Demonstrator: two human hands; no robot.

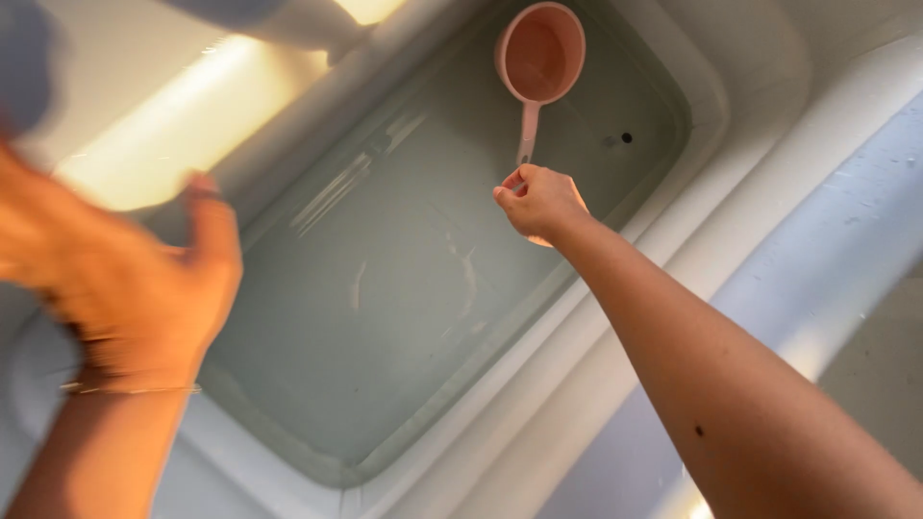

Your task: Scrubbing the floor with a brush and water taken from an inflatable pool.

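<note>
The right hand [538, 200] is closed around the end of the handle of a pink scoop [538, 60], which lies over the water near the far end of a white tub [615, 288] filled with clear water. The scoop's bowl points toward the tub's far rim. The left hand [144, 279], blurred, hovers open-fingered over the tub's left edge, holding nothing.

Warm light glares off the tub rim [183, 135] at far left, washing the motion-blurred left hand [135, 288] orange, while the right hand [540, 200] and water-filled tub stay sharp in softer, dimmer light.
</note>
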